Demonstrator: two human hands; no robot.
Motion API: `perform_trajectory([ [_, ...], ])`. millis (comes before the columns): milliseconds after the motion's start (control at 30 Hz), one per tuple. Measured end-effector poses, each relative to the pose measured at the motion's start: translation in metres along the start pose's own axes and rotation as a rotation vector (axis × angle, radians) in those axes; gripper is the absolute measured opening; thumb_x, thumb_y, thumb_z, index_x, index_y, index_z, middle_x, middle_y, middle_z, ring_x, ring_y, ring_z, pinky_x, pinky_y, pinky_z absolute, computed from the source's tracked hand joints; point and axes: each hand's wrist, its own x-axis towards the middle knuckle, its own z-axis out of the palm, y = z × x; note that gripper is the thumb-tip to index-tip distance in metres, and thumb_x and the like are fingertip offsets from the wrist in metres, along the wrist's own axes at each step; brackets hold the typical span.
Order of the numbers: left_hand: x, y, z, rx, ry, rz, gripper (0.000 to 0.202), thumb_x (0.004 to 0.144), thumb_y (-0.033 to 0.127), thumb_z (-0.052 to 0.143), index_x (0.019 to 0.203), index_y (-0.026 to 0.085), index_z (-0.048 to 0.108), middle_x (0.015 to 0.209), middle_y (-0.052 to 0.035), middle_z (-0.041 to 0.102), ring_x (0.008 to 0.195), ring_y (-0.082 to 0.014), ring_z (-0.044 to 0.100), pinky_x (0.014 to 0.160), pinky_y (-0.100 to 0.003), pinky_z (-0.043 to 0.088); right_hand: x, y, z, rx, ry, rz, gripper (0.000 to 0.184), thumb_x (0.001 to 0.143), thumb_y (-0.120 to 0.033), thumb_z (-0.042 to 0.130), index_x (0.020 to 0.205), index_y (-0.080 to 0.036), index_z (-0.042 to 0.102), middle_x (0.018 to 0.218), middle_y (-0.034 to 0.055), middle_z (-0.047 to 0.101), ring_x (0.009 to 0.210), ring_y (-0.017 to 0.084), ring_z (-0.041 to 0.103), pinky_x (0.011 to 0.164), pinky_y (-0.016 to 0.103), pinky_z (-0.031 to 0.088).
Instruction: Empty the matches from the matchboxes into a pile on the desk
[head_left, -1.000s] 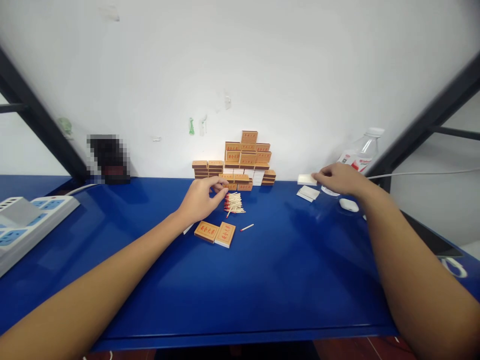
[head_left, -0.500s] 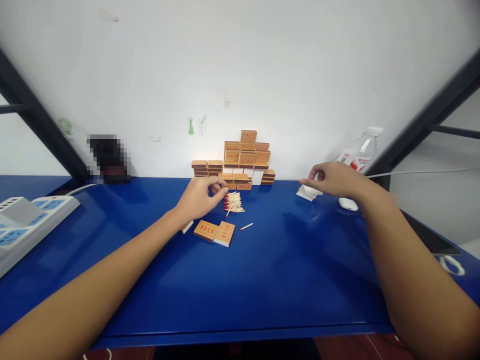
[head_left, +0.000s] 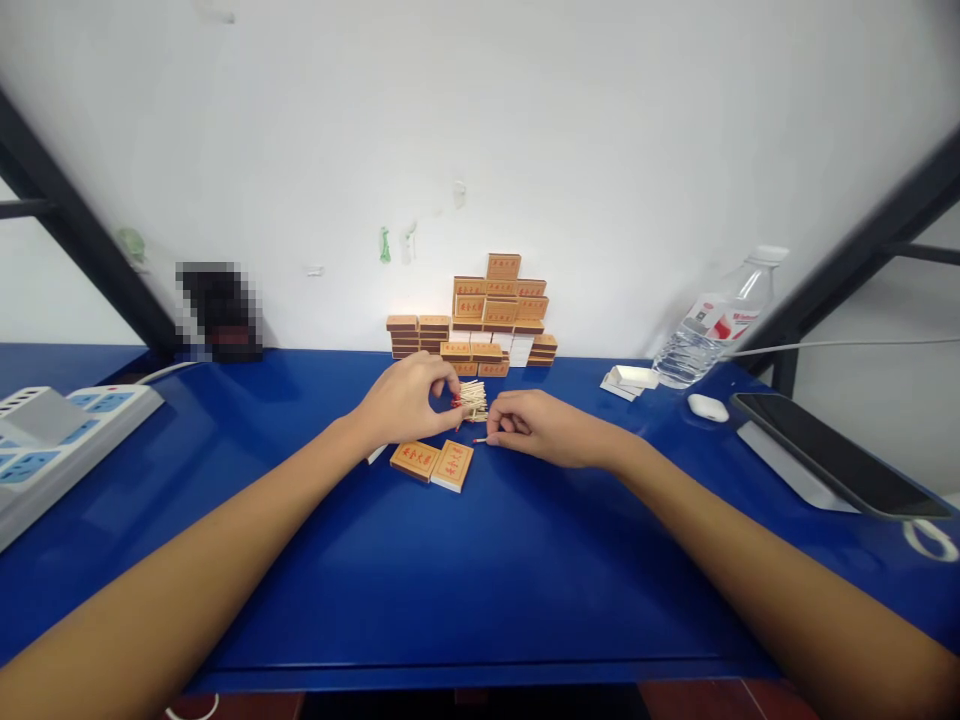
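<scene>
A small heap of red-headed matches (head_left: 474, 397) lies on the blue table. My left hand (head_left: 409, 395) is at the left side of the heap, thumb and forefinger apart around the red heads; whether it touches them I cannot tell. Just in front of the heap, my right hand (head_left: 536, 425) pinches the plain end of a single match (head_left: 480, 440), its red head pointing left. Two matchboxes, one (head_left: 415, 460) with its dark side showing and another (head_left: 452, 465) with a white end, lie nearer me. A white piece (head_left: 376, 453) is partly hidden behind my left wrist.
Stacked matchboxes (head_left: 501, 312) stand against the wall. White box pieces (head_left: 630, 380), a tilted clear bottle (head_left: 712, 320), a white earphone case (head_left: 707, 407) and a phone (head_left: 832, 450) are on the right. A power strip (head_left: 90, 430) lies at the left.
My right hand has come left from the white box pieces to the loose match, which has shifted slightly toward the heap. My left thumb has moved down, away from the forefinger.
</scene>
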Motion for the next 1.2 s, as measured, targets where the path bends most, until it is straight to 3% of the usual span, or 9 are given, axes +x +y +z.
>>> perform_trajectory([
  [267,-0.001,0.002,0.003,0.027,-0.166,-0.005,0.016,0.077,0.032,0.079,0.073,0.019,0.070,0.078,-0.0021,0.066,0.071,-0.0168,0.058,0.066,-0.030,0.042,0.009,0.001,0.019,-0.226,0.211,-0.065,0.002,0.097,-0.017,0.065,0.095,-0.018,0.064,0.089,0.0017,0.060,0.074,0.013,0.050,0.068,0.026,0.035],
  [467,-0.001,0.000,0.003,0.000,-0.188,-0.007,0.005,0.078,0.022,0.072,0.073,0.020,0.073,0.071,0.0001,0.062,0.065,-0.0144,0.054,0.061,-0.029,0.038,0.013,0.002,0.027,-0.299,0.331,-0.022,0.014,0.098,-0.023,0.067,0.086,-0.019,0.059,0.085,0.0011,0.060,0.070,0.014,0.049,0.064,0.027,0.031],
  [600,-0.001,-0.002,0.003,0.026,-0.185,0.012,0.006,0.080,0.019,0.070,0.074,0.019,0.072,0.070,0.0003,0.060,0.065,-0.0145,0.053,0.062,-0.030,0.038,0.013,0.000,0.030,-0.300,0.384,-0.007,0.013,0.097,-0.026,0.067,0.091,-0.020,0.058,0.086,0.0014,0.062,0.069,0.014,0.050,0.063,0.027,0.031],
  [733,0.000,-0.003,0.004,0.040,-0.186,0.029,0.006,0.083,0.018,0.070,0.077,0.020,0.072,0.072,-0.0001,0.059,0.068,-0.0155,0.053,0.063,-0.030,0.038,0.012,0.002,0.030,-0.320,0.403,-0.035,0.011,0.100,-0.030,0.063,0.097,-0.021,0.059,0.090,0.0032,0.064,0.072,0.016,0.053,0.065,0.028,0.033],
  [933,-0.001,-0.002,0.006,0.051,-0.152,0.031,0.003,0.085,0.021,0.073,0.085,0.021,0.071,0.078,-0.0007,0.061,0.073,-0.0172,0.056,0.064,-0.030,0.039,0.012,0.003,0.027,-0.366,0.350,0.002,0.007,0.099,-0.024,0.061,0.093,-0.020,0.063,0.092,0.0046,0.064,0.076,0.017,0.056,0.066,0.029,0.033],
  [1200,-0.003,-0.001,0.006,0.119,-0.149,0.068,0.008,0.089,0.024,0.073,0.084,0.019,0.069,0.084,-0.0028,0.063,0.078,-0.0187,0.058,0.066,-0.030,0.040,0.010,0.003,0.026,-0.342,0.380,-0.011,0.005,0.096,-0.020,0.060,0.092,-0.019,0.064,0.090,0.0035,0.064,0.075,0.016,0.055,0.066,0.028,0.035],
])
